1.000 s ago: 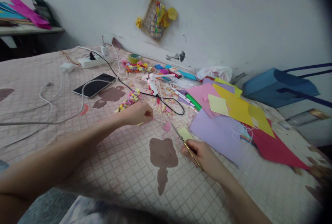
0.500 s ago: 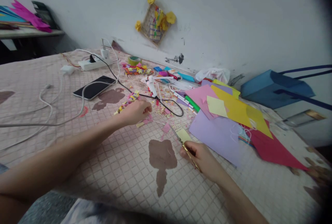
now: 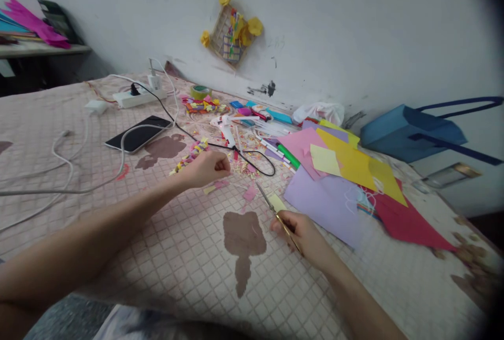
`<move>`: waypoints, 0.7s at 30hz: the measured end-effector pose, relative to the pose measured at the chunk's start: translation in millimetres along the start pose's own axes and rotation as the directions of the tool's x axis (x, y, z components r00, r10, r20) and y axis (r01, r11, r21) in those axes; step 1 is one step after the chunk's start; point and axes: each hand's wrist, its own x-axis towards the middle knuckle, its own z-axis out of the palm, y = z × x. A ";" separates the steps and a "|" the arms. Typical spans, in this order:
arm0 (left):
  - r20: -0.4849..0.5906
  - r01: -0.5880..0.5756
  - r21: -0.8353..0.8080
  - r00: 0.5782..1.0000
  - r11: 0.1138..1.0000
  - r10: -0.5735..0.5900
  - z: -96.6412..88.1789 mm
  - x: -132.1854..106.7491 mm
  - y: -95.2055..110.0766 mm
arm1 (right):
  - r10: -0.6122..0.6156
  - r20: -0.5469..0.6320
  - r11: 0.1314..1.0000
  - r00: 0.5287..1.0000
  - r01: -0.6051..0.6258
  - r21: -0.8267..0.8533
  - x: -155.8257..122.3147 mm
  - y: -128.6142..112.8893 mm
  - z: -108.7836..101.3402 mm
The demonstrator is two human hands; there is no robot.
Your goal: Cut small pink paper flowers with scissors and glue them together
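Observation:
My left hand (image 3: 207, 168) is closed in a loose fist over the pink checked bedcover (image 3: 177, 261), with nothing visible in it. Next to it lies a strip of multicoloured paper scraps (image 3: 191, 153), and small pink and yellow bits (image 3: 216, 186) sit just below it. My right hand (image 3: 301, 233) grips gold-handled scissors (image 3: 277, 216), their blades pointing up and left. The blade tips are beside a pale yellow paper piece (image 3: 275, 202), which they partly overlap. A small pink paper scrap (image 3: 249, 193) lies left of the blades.
Overlapping lilac, yellow, pink and red paper sheets (image 3: 321, 209) lie to the right. At the back are a hot glue gun (image 3: 227, 131) with a black cord, marker pens, a tape roll (image 3: 200, 92), a power strip (image 3: 134, 98) and a smartphone (image 3: 136, 135). A white cable crosses the left side.
Both hands shift slightly left in the view with the whole scene. The scissors now point more steeply upward. The paper bits below my left hand are more exposed than a second ago.

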 end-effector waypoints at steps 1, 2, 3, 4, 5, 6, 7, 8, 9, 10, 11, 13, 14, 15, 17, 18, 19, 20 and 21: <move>0.052 0.010 -0.129 0.999 0.992 -0.003 0.2 -0.9 3.8 | 0.023 0.006 0.998 1.000 -0.023 0.063 2.2 -0.5 -0.2; 0.120 0.027 -0.254 0.993 0.967 0.004 1.0 -2.3 7.9 | 0.048 0.009 0.991 0.999 -0.049 0.128 5.1 -1.6 -0.6; 0.202 0.053 -0.342 0.979 0.938 0.019 2.5 -4.2 12.1 | 0.074 0.005 0.979 0.997 -0.074 0.189 8.7 -3.4 -1.0; 0.265 0.078 -0.398 0.964 0.914 0.033 4.6 -6.4 16.3 | 0.089 -0.009 0.967 0.996 -0.084 0.240 12.8 -6.0 -1.3; 0.294 0.091 -0.437 0.955 0.895 0.047 7.1 -8.8 20.3 | 0.095 -0.036 0.956 0.995 -0.081 0.281 17.3 -9.3 -1.4; 0.327 0.099 -0.453 0.943 0.886 0.061 10.0 -11.3 23.8 | 0.088 -0.057 0.948 0.995 -0.066 0.311 21.8 -12.9 -1.3; 0.341 0.106 -0.466 0.938 0.879 0.068 13.0 -13.6 27.0 | 0.067 -0.063 0.943 0.996 -0.042 0.329 26.1 -16.8 -0.8; 0.355 0.113 -0.469 0.932 0.876 0.069 15.8 -15.6 29.6 | 0.053 -0.069 0.937 0.996 -0.025 0.350 30.0 -20.5 0.2; 0.363 0.113 -0.470 0.929 0.875 0.075 18.4 -17.4 31.9 | 0.040 -0.065 0.930 0.997 -0.013 0.366 33.2 -23.9 1.5; 0.363 0.110 -0.468 0.929 0.877 0.077 20.5 -18.8 33.7 | 0.031 -0.055 0.925 0.998 -0.008 0.381 35.6 -26.7 3.1; 0.353 0.101 -0.463 0.932 0.881 0.079 22.3 -20.0 35.3 | 0.026 -0.050 0.919 0.998 -0.004 0.394 37.1 -28.8 4.9; 0.319 0.066 -0.438 0.944 0.896 0.086 24.9 -21.9 37.9 | 0.019 -0.040 0.912 0.999 -0.001 0.411 37.8 -31.0 8.1; 0.296 0.043 -0.420 0.951 0.907 0.092 25.8 -22.8 39.0 | 0.014 -0.035 0.909 0.999 0.002 0.416 37.3 -31.1 9.3; 0.277 0.018 -0.398 0.955 0.917 0.101 26.6 -23.7 40.1 | 0.007 -0.027 0.908 1.000 0.005 0.420 36.4 -30.9 10.2; 0.251 -0.023 -0.357 0.961 0.934 0.120 28.1 -25.4 41.8 | -0.014 -0.007 0.906 1.000 0.016 0.422 34.6 -29.8 11.3; 0.243 -0.035 -0.343 0.962 0.939 0.125 29.1 -26.1 42.5 | -0.022 0.002 0.908 1.000 0.019 0.418 33.9 -29.1 11.7; 0.240 -0.041 -0.338 0.962 0.940 0.128 30.1 -26.6 42.9 | -0.026 0.010 0.911 1.000 0.020 0.412 33.5 -28.6 12.0; 0.237 -0.042 -0.342 0.963 0.939 0.130 31.3 -26.8 43.1 | -0.026 0.014 0.914 1.000 0.018 0.406 33.3 -28.1 12.5; 0.236 -0.041 -0.352 0.963 0.935 0.131 32.5 -26.9 43.2 | -0.025 0.017 0.916 1.000 0.016 0.400 33.3 -27.6 13.1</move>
